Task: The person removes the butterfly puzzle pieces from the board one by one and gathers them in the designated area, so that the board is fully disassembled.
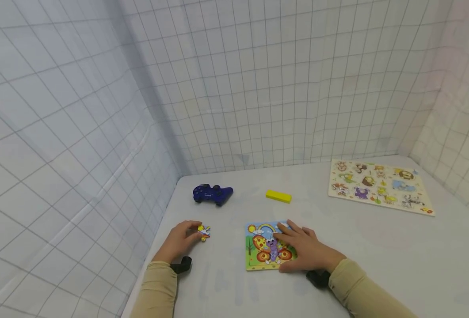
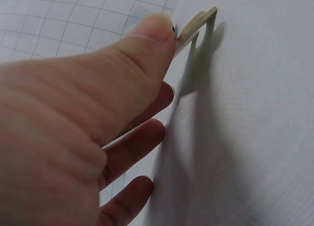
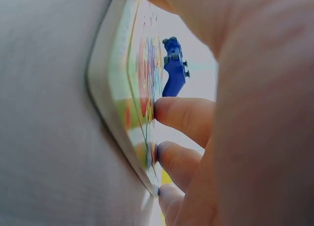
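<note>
In the head view my left hand (image 1: 180, 238) pinches a small jigsaw puzzle piece (image 1: 204, 232) between thumb and forefinger. Seen from the left wrist, the wooden piece (image 2: 194, 27) tilts just over the tabletop, its shadow below. To the right lies a square butterfly jigsaw puzzle (image 1: 254, 260), with a sun, a rainbow and a purple-bodied butterfly. My right hand (image 1: 303, 247) rests over its right side, fingers spread. In the right wrist view the fingertips touch the puzzle's face (image 3: 140, 88); my hand hides part of the picture.
Behind the hands are a blue game controller (image 1: 212, 194) and a yellow block (image 1: 278, 196). A wooden animal puzzle board (image 1: 377, 187) lies at the back right. Grid-patterned cloth walls (image 1: 258, 88) stand around the white table (image 1: 226, 291).
</note>
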Tool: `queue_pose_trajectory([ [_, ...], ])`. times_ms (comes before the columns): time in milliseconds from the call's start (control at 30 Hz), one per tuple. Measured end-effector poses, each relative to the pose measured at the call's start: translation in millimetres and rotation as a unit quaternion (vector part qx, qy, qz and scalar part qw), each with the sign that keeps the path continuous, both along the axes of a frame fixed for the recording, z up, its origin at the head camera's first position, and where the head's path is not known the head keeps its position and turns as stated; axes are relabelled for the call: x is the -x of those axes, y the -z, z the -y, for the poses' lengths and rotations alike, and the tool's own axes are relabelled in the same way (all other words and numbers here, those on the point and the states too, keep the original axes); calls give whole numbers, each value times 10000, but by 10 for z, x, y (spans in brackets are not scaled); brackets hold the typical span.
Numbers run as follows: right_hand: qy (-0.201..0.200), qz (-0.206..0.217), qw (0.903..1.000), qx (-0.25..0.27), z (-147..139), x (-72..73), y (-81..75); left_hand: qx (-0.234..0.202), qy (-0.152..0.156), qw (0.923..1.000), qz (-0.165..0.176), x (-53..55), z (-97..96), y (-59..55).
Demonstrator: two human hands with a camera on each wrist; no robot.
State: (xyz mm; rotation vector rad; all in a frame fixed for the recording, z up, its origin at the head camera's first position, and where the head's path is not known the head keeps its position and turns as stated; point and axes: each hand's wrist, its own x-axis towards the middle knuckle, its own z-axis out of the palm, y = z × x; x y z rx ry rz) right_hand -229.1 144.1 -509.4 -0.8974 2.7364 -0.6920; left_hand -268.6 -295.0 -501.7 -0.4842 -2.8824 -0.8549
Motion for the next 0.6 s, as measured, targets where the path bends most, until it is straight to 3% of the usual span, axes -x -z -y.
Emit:
queue_pose_trajectory([
  [600, -44, -20, 9999, 141, -17, -4, 8, 35, 21, 10000, 80, 49, 28, 31],
])
